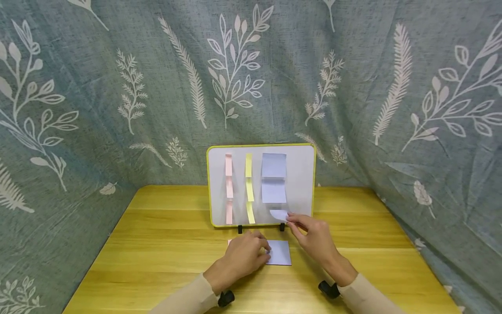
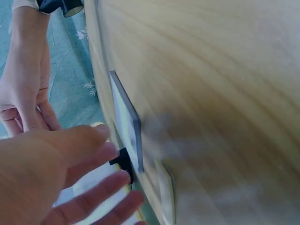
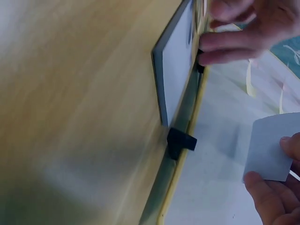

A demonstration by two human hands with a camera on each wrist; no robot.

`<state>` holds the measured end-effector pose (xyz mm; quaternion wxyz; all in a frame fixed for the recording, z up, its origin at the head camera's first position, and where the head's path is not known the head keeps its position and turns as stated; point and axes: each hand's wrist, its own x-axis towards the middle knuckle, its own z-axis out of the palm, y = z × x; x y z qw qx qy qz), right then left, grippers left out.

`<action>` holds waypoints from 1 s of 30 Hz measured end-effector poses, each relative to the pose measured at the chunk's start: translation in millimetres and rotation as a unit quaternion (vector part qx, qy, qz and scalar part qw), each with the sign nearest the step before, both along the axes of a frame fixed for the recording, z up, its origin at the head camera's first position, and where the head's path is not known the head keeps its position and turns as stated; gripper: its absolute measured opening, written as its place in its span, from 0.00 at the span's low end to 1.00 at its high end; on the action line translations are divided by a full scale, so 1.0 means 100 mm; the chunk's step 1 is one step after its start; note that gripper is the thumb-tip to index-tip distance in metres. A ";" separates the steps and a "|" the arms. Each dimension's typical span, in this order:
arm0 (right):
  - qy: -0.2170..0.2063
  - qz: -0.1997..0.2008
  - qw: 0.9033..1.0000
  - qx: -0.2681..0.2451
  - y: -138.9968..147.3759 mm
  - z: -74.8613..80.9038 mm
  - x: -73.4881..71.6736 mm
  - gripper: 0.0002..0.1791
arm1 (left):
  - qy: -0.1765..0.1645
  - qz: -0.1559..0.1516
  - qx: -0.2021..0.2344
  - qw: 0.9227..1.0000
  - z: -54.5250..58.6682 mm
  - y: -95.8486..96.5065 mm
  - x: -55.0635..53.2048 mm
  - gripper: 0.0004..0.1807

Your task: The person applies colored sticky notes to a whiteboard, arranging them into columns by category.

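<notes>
My right hand (image 1: 319, 242) pinches a pale blue sticky note (image 1: 277, 214) in front of the lower part of a yellow-framed whiteboard (image 1: 300, 183). In the right wrist view, thumb and fingertips grip that note at its edge. My left hand (image 1: 245, 253) is over the table beside a blue sticky note pad (image 1: 279, 253), partly overlapping it in the head view. Its fingers are loosely extended with nothing between them in the left wrist view. Two blue square notes (image 1: 273, 165) hang on the board above the held one.
Left of these, the board carries a column of pink strips (image 1: 229, 187) and one of yellow strips (image 1: 249, 188). Black feet (image 1: 282, 227) support the board on the wooden table (image 1: 157, 244). A pink edge (image 1: 229, 241) peeks out behind my left hand. Patterned curtain (image 1: 157, 87) surrounds the table.
</notes>
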<state>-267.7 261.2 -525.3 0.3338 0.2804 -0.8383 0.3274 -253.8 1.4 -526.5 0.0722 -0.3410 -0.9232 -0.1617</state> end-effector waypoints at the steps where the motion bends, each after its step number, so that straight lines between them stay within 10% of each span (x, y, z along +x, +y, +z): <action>1: 0.003 0.002 1.000 0.002 -0.02 -0.01 -0.01 0.12 | 0.008 0.000 0.007 1.000 0.00 -0.01 -0.01 0.07; 17: 0.017 -0.003 1.000 0.002 -0.20 -0.09 -0.13 0.13 | 0.173 0.001 0.137 0.975 0.09 -0.22 -0.15 0.18; 30: -0.001 -0.014 1.000 0.005 -0.25 -0.17 -0.22 0.11 | 0.168 0.032 0.085 0.982 0.09 -0.21 -0.23 0.33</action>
